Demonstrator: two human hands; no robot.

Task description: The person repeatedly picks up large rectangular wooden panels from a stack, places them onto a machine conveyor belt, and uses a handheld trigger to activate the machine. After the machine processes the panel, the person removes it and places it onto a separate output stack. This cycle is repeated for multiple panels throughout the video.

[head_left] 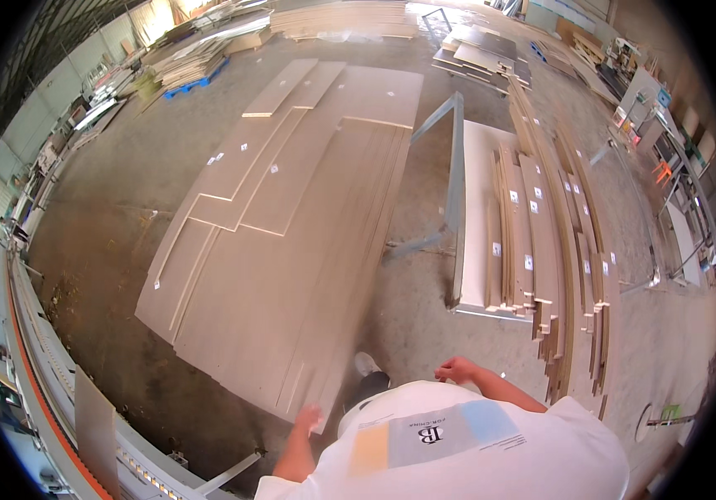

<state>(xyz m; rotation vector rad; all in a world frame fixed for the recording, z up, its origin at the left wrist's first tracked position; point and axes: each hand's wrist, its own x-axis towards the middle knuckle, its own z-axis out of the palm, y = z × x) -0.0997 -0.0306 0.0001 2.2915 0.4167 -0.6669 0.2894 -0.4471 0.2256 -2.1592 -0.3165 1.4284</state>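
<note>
A wide stack of brown wood-grain panels [291, 275] lies low on the floor before me, several cut boards of differing lengths on top with pale edges and small white labels. At its near right corner is my left hand [310, 417], slightly blurred, fingers extended over or beside the panel edge; whether it touches cannot be made out. My right hand [456, 369] hangs over the floor between this stack and a rack of narrow strips [533, 242]. Its fingers are loosely bent and apart, with nothing seen in them.
A grey metal frame [453, 167] stands between the stack and the strips. A long machine [50, 375] with an orange edge runs along the left, a narrow panel [95, 429] leaning on it. More board piles [483, 54] stand far back. My shoe [366, 363] is beside the stack.
</note>
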